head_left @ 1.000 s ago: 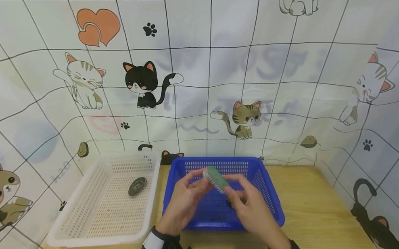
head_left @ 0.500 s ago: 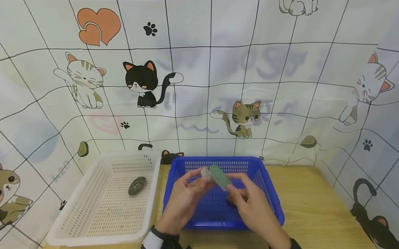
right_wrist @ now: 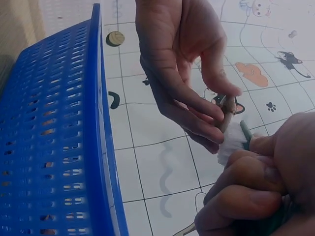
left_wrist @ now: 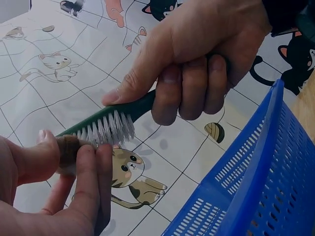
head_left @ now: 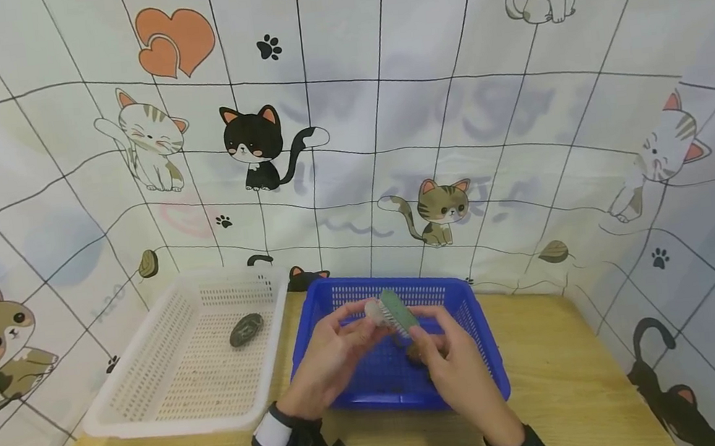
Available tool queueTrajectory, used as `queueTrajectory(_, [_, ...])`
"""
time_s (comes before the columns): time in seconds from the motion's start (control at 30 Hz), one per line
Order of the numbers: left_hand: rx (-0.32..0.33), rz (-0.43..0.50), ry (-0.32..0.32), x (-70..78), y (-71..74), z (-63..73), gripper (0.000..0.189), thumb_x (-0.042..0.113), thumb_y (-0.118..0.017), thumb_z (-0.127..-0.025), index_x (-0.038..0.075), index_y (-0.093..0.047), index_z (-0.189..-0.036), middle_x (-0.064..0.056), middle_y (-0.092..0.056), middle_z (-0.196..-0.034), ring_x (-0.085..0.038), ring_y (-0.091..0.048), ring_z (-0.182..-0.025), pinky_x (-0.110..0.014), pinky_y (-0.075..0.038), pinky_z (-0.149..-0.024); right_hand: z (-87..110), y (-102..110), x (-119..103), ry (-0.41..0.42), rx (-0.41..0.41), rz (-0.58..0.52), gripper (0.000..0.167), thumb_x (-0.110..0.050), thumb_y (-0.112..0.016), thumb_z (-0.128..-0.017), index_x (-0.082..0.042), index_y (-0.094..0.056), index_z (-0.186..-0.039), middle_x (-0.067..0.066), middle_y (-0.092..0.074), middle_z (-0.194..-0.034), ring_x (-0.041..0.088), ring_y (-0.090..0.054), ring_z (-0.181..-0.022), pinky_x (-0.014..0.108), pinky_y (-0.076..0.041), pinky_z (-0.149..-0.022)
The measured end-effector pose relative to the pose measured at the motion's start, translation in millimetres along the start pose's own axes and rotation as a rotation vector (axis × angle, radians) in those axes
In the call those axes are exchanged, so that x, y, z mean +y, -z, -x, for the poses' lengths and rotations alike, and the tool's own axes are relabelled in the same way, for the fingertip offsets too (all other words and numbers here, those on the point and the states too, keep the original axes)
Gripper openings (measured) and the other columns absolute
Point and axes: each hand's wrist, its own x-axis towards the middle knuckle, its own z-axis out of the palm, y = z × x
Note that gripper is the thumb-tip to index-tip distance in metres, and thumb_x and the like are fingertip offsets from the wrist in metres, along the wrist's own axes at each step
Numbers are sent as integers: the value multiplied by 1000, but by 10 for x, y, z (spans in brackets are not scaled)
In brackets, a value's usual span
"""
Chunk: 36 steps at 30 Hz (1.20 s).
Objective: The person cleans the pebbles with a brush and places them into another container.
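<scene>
In the head view, my left hand pinches a small pale stone between thumb and fingertips, above the blue basket. My right hand grips a green brush with white bristles. The left wrist view shows the right fingers wrapped round the handle and the thumb laid along the back of the brush head. There the bristles point down at the stone, which looks brownish and is partly covered by the left fingers. Bristles and stone also meet in the right wrist view.
A white basket stands to the left, with one dark oval stone carrying light markings inside. Brown stones lie in the blue basket, partly behind the right hand. Both baskets rest on a wooden table before a cat-patterned cloth.
The brush and right hand have shifted slightly right, uncovering more of the pale stone and of the brown stones in the blue basket. The left hand keeps its hold nearly in place.
</scene>
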Motion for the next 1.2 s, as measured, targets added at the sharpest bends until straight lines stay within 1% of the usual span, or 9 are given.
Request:
queueTrajectory(0.13, [71, 19, -19, 17, 26, -2, 50, 6, -63, -119, -8, -50, -165, -15, -79, -150, -13, -81, -127, -27, -63, -117, 19, -26, -17, 9, -63, -20, 33, -32, -64, -122, -26, -67, -155, 0, -71, -80, 4, -56, -62, 22, -41, -53])
queueTrajectory(0.23, [75, 2, 2, 9, 27, -8, 49, 6, -65, -119, -7, -53, -164, -7, -82, -142, -11, -81, -124, -27, -63, -117, 39, -53, -24, 39, -86, -31, 34, -31, -62, -123, -24, -65, -156, -2, -57, -75, 2, -43, -57, 21, -34, -48])
queueTrajectory(0.3, [54, -15, 26, -3, 14, -13, 48, 7, -65, -118, -5, -55, -164, -7, -83, -141, -12, -81, -125, -28, -63, -119, 43, -63, -22, 56, -67, -26, 34, -30, -62, -123, -23, -65, -157, -3, -63, -78, 1, -50, -60, 21, -40, -52])
queueTrajectory(0.5, [24, -21, 41, -28, -2, -8, 48, 9, -66, -119, -5, -55, -163, -22, -77, -152, -19, -82, -131, -32, -62, -122, 25, -57, -15, 46, 2, 9, 33, -29, -63, -123, -23, -67, -155, 4, -84, -97, 9, -76, -84, 25, -57, -74])
queueTrajectory(0.63, [71, -4, 19, -2, 0, 3, 51, 7, -67, -118, -6, -52, -165, -23, -77, -152, -19, -82, -130, -31, -63, -120, 19, -34, -8, 18, -13, 15, 33, -30, -64, -123, -24, -67, -155, 4, -81, -92, 10, -71, -77, 24, -53, -66])
queueTrajectory(0.77, [123, -3, -10, 25, 10, 3, 50, 6, -69, -117, -5, -55, -163, -17, -80, -147, -17, -82, -128, -30, -65, -117, 32, -16, -10, 7, -47, -1, 33, -31, -63, -123, -24, -67, -154, -1, -66, -78, 6, -53, -61, 22, -38, -52])
queueTrajectory(0.87, [110, -31, -3, 27, 14, 2, 48, 7, -70, -117, -4, -57, -161, -17, -81, -146, -17, -83, -127, -31, -64, -119, 46, -18, -12, 16, -64, -14, 34, -32, -63, -123, -24, -66, -155, -4, -56, -73, 2, -43, -56, 21, -33, -49])
queueTrajectory(1.07, [-31, -73, 67, 7, -18, 21, 46, 8, -70, -117, -2, -58, -161, -24, -78, -148, -24, -83, -129, -40, -60, -126, 45, -29, 3, 29, -2, -24, 34, -32, -61, -124, -23, -65, -156, 1, -80, -89, 8, -74, -76, 25, -56, -68])
queueTrajectory(1.2, [-38, -34, 52, 27, -9, 49, 48, 5, -68, -117, -4, -56, -163, -31, -71, -157, -26, -81, -134, -34, -64, -120, 40, -14, -21, -6, 5, -22, 34, -35, -62, -123, -25, -66, -155, 3, -84, -91, 11, -79, -85, 26, -58, -71])
